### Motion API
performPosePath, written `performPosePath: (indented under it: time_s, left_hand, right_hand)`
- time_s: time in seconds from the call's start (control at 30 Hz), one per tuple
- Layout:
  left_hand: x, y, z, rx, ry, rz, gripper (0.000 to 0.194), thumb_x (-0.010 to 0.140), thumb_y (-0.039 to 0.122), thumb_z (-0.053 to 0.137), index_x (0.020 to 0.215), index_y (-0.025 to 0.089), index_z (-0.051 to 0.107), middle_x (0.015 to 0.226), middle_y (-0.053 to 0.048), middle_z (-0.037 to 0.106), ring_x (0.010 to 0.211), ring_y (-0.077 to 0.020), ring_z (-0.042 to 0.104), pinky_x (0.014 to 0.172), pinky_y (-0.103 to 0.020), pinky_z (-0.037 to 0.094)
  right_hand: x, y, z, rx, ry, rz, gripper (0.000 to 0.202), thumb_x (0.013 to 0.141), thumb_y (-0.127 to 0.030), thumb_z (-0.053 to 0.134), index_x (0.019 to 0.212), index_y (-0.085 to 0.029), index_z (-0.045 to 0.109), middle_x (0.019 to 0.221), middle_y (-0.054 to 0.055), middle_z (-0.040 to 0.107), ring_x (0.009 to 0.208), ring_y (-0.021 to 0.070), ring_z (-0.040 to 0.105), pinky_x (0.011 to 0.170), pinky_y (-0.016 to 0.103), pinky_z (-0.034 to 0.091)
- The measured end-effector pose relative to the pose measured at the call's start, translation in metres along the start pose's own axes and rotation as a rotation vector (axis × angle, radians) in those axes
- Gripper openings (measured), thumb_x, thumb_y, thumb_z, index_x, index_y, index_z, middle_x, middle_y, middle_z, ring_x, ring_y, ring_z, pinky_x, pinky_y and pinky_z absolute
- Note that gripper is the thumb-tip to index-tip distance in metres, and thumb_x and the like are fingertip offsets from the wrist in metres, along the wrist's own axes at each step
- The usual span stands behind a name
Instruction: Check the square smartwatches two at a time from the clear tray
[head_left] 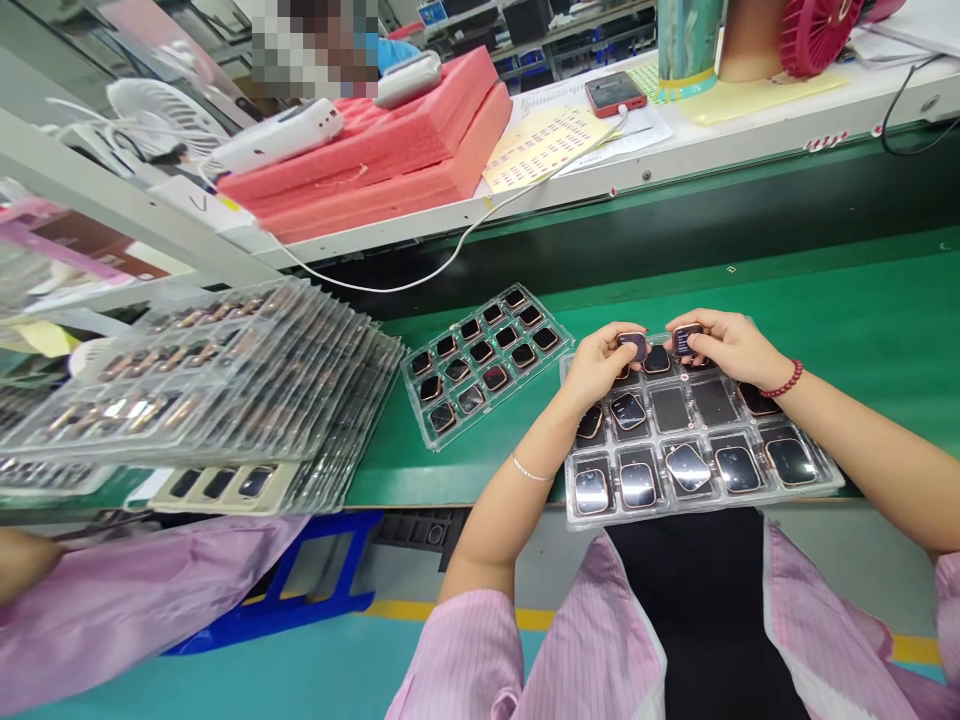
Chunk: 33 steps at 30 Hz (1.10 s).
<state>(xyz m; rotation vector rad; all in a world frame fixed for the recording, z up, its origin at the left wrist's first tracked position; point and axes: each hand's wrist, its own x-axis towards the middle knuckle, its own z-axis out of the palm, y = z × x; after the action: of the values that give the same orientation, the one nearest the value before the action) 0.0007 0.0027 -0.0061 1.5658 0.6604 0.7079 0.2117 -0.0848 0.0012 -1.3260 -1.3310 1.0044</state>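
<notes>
My left hand (600, 362) pinches a smartwatch case (632, 347) with a dark screen and gold-toned rim. Another smartwatch case (685, 340), its screen showing small light marks, is gripped between the thumb and fingers of my right hand (724, 345). Both hands are over the far side of a clear plastic tray (600, 518) at the bench's front edge. Watch cases such as this one (738, 469) fill its near row. Two pockets in the middle row, including this dark pocket (670, 410), hold no watch. My hands partly cover the far row.
A second clear tray (433, 440) of watch cases lies left on the green bench (862, 300). Tall stacked trays (330, 400) stand farther left. Above runs a white shelf with pink foam (375, 160), a phone (615, 93) and a dangling white cable (450, 262). A co-worker's pink sleeve (135, 610) shows lower left.
</notes>
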Motion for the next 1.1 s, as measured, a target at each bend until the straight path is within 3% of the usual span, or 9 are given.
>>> performPosePath:
  time_s: [0.33,0.8,1.1]
  left_hand:
    - [-0.0001,0.0025,0.0011,0.006,-0.020,0.010,0.025,0.082,0.024,0.063,0.105,0.014,0.066,0.091,-0.007,0.075,0.068,-0.0130,0.067,0.064,-0.025,0.053]
    - [0.0009,0.0010,0.0009,-0.003,-0.003,-0.002,0.024,0.081,0.022,0.061,0.103,0.015,0.066,0.087,-0.004,0.074,0.063,-0.0097,0.064,0.056,-0.020,0.048]
    - [0.0007,0.0020,0.0023,-0.036,-0.005,0.004,0.025,0.078,0.020,0.063,0.103,0.016,0.064,0.091,-0.005,0.074,0.068,-0.0111,0.065,0.066,-0.024,0.053]
  right_hand:
    - [0.0007,0.0008,0.0022,0.018,-0.025,-0.011,0.021,0.081,-0.024,0.064,0.100,-0.019,0.072,0.089,0.005,0.076,0.071,0.0169,0.069,0.068,0.032,0.061]
    - [0.0007,-0.0003,0.0027,-0.003,-0.028,-0.015,0.020,0.082,-0.024,0.064,0.100,-0.019,0.072,0.088,0.005,0.075,0.069,0.0164,0.068,0.067,0.032,0.061]
    - [0.0011,0.0020,0.0014,-0.025,-0.026,-0.011,0.025,0.080,-0.023,0.064,0.105,-0.020,0.070,0.099,0.007,0.076,0.075,0.0190,0.071,0.073,0.037,0.063]
